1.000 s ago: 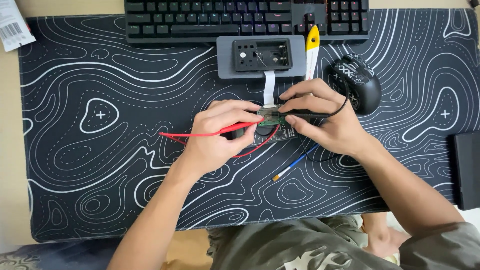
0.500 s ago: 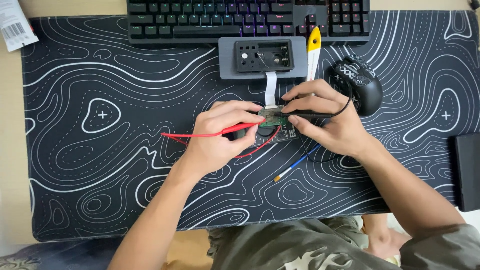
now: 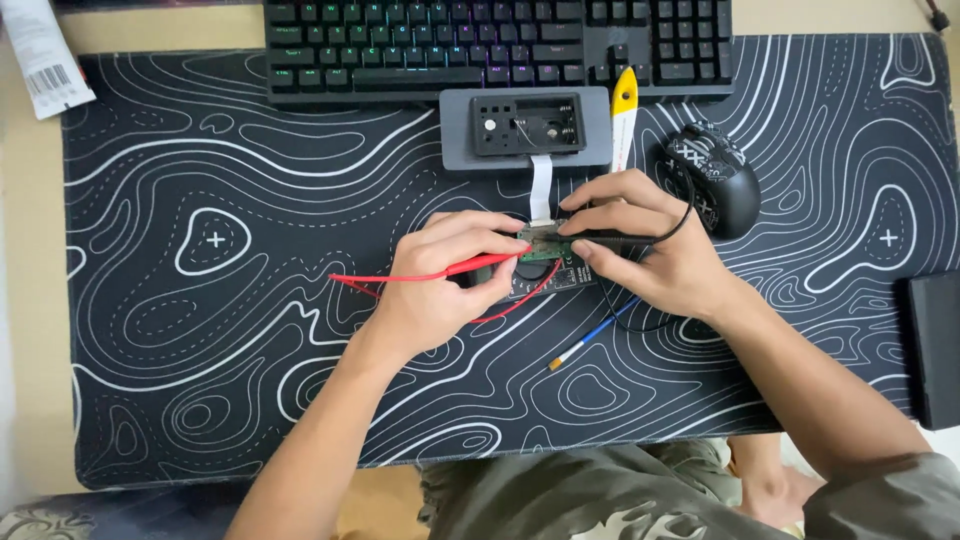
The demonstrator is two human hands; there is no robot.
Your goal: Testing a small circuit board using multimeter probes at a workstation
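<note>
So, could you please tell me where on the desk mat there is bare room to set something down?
The left part of the desk mat, below the keyboard and left of the left hand, is bare. So is the right stretch between the mouse and the black box. The middle is crowded: both hands, the right hand, probes, circuit board.

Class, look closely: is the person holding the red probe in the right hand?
No, the red probe is in the left hand; the right hand holds a black one.
</note>
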